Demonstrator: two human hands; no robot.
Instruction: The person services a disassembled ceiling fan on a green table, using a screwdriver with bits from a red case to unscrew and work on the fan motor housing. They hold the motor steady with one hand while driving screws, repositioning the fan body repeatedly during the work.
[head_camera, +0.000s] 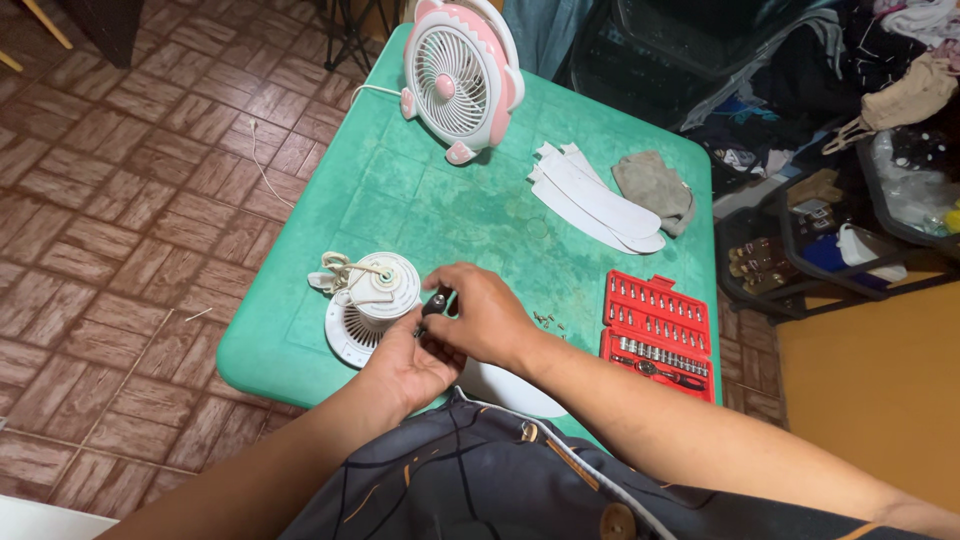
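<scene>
I watched from the head camera, looking down on a green table (400, 200) that stood on a brick-patterned tile floor (120, 200). Both hands met at the near edge of the table. The left hand (410, 365) lay palm up, its fingers curled around the lower end of a small dark tool (433, 303); the right hand (487, 318) came over the top, fingers pinched on the tool's upper end. I could not tell what kind of tool it was, since the hands covered most of it. The tool sat just beside a white fan motor housing (372, 303), which rested on the table at the left hand's fingertips, a coiled white cord (338, 275) lying on top of it. A few small screws (548, 321) lay loose on the table just right of the right hand. Farther right sat an open red socket set case (658, 335), near the table's edge. Toward the far side stood a pink and white fan grille (460, 75), upright, and near it a stack of white fan blades (595, 200) touching a grey cloth (655, 188). Beyond the table to the right, dark racks (830, 250) held heaped clutter. A dark garment (470, 480) filled the bottom of the view beneath my arms.
</scene>
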